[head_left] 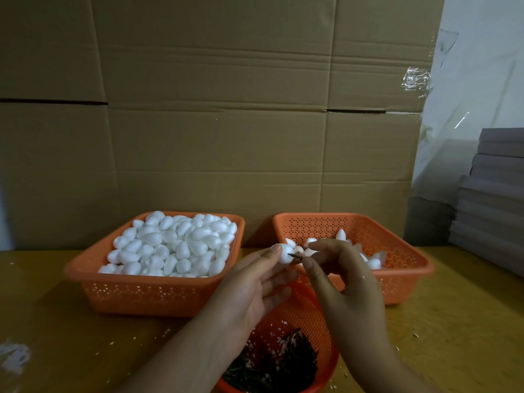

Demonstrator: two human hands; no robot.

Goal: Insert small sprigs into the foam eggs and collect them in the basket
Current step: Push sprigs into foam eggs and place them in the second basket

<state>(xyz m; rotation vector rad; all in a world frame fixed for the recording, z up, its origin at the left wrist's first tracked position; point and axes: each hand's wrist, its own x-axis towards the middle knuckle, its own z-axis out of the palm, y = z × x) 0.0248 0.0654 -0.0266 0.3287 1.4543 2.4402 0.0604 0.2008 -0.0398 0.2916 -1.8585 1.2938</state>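
My left hand pinches a white foam egg between thumb and fingertips, in front of the right basket. My right hand pinches a small dark sprig whose tip touches the egg's right side. The left orange basket is heaped with plain foam eggs. The right orange basket holds several eggs, partly hidden behind my hands. A round orange basket close to me holds a dark pile of sprigs.
A wall of brown cardboard stands just behind the baskets. Grey flat boards are stacked at the right. White foam crumbs lie scattered on the yellow-brown table.
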